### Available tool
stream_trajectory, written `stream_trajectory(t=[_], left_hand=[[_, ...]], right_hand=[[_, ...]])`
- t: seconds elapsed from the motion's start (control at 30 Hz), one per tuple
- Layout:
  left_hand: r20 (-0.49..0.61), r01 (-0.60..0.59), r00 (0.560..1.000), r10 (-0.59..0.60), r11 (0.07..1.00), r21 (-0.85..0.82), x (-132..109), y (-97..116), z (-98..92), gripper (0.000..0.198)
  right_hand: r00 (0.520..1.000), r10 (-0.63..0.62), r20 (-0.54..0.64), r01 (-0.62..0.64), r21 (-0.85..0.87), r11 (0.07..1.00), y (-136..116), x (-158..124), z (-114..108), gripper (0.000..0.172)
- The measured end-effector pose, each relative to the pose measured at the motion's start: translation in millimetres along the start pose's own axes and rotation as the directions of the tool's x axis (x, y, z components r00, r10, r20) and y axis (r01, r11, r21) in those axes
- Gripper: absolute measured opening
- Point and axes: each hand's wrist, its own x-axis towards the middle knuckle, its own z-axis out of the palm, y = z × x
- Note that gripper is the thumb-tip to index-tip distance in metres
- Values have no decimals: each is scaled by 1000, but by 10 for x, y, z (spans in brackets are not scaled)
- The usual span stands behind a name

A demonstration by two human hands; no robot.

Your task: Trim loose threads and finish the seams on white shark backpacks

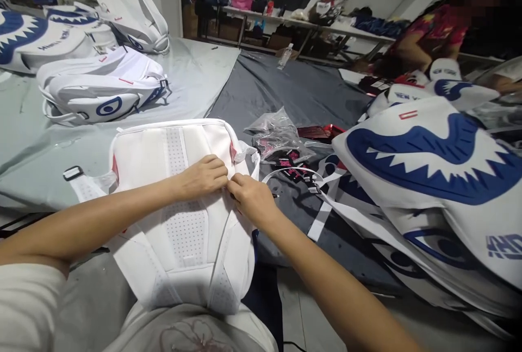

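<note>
A white backpack lies against my body and the table edge, its padded back panel and shoulder straps facing up. My left hand reaches across the panel, fingers curled at the right side of the bag. Close against it, my right hand pinches at the same edge. Both sets of fingertips meet near the right shoulder strap. What lies between them is too small and hidden to make out. A strap with a black buckle sticks out on the left side.
White backpacks with blue shark-mouth prints are piled at the right. More white bags stand at the back left. Clear plastic bags and black-and-pink tags lie beyond my right hand. A bottle stands farther back. Another person is at the far right.
</note>
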Motion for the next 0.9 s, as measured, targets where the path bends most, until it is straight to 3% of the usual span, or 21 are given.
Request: stream_trajectory(t=[0.17, 0.3, 0.37, 0.4, 0.43, 0.47, 0.53, 0.57, 0.6, 0.67, 0.8, 0.9], left_hand=[[55, 5, 999, 3, 987, -160, -2, -95, -15, 17], [127, 24, 992, -5, 989, -146, -13, -190, -36, 31], [113, 171, 980, -165, 984, -44, -71, -328, -43, 39], [58, 319, 946, -319, 948, 9, -114, -428, -46, 42], [-18, 496, 868, -496, 867, 39, -162, -543, -50, 44], [-75, 669, 743, -665, 742, 39, -209, -665, -56, 46], [-52, 893, 451, -891, 450, 26, -282, -884, -78, 46], [2, 935, 353, -936, 353, 45, -301, -957, -99, 48], [57, 949, 303, -951, 307, 78, -305, -996, -128, 50], [75, 940, 306, -949, 314, 134, -274, -972, -218, 53], [-79, 895, 424, -902, 404, 190, -169, -725, -458, 58], [-133, 879, 465, -875, 439, 188, -185, -605, -576, 56]], right_hand=[[998, 33, 50, -37, 77, 996, 64, 120, -34, 20], [998, 29, 61, -25, -61, 998, 26, 227, -15, 22], [999, -1, 48, 6, -119, 993, 7, 271, 30, 23], [999, -14, 50, 21, -135, 991, 8, 290, 57, 23], [998, -26, 58, 34, -144, 989, 17, 307, 84, 22], [997, -36, 68, 46, -150, 988, 33, 323, 108, 22], [994, -69, 83, 82, -164, 983, 77, 361, 133, 24], [993, -87, 78, 100, -173, 980, 99, 392, 127, 26], [993, -104, 60, 113, -182, 977, 115, 437, 105, 29], [992, -122, -25, 116, -187, 976, 117, 581, 10, 37], [950, -56, -307, 21, -114, 993, 15, 1006, -328, 47], [925, 6, -381, -28, -51, 998, -62, 1099, -570, 47]])
